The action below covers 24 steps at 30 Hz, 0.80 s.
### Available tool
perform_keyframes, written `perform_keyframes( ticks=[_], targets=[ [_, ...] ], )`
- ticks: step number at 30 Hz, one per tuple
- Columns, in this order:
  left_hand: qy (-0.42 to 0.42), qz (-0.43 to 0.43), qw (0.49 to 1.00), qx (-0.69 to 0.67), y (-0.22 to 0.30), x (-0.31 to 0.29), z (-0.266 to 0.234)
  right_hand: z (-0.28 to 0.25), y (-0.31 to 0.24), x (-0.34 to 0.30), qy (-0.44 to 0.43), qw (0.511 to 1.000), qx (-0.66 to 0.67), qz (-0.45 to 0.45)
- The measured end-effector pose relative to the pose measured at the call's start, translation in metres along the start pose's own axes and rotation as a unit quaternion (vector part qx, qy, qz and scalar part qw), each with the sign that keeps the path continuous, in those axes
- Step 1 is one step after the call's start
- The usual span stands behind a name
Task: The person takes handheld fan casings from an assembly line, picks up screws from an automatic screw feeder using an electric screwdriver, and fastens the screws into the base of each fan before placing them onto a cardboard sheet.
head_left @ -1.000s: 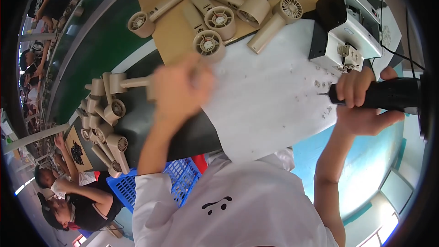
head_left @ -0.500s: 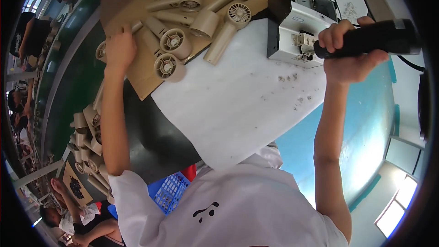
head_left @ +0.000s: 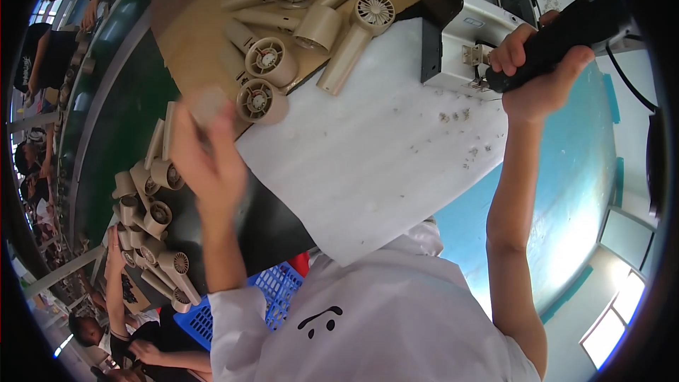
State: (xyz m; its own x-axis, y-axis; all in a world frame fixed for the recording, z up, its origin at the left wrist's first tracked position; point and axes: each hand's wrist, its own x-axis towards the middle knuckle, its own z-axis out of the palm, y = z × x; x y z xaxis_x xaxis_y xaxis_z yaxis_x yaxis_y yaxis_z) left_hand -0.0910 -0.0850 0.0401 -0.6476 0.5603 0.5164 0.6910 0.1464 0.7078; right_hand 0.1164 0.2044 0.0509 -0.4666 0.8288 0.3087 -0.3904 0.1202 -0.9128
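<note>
- Left hand point(head_left: 206, 163), motion-blurred, points away from the body over the bench point(head_left: 276, 216), thumb and fingers pinched round a blurred beige piece point(head_left: 208, 101).
- Right hand point(head_left: 537, 95), on an outstretched forearm, grips a black electric screwdriver point(head_left: 566, 39), fingers and thumb on opposite sides, nose tilted down-left near the screw feeder point(head_left: 460, 56).
- Beyond, beige handheld fans point(head_left: 271, 60) lie on cardboard point(head_left: 191, 21).

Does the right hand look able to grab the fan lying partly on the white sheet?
Probably not: the right hand is wrapped around a black tool, though the way across the white sheet to that fan looks open.
</note>
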Motion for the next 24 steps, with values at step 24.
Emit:
perform_keyframes(
  ticks=[24],
  targets=[
    [-0.206,0.091,0.968,-0.108,0.051,-0.053,0.064,0.091,-0.029,-0.088,-0.219,0.911,0.346,-0.057]
  ],
)
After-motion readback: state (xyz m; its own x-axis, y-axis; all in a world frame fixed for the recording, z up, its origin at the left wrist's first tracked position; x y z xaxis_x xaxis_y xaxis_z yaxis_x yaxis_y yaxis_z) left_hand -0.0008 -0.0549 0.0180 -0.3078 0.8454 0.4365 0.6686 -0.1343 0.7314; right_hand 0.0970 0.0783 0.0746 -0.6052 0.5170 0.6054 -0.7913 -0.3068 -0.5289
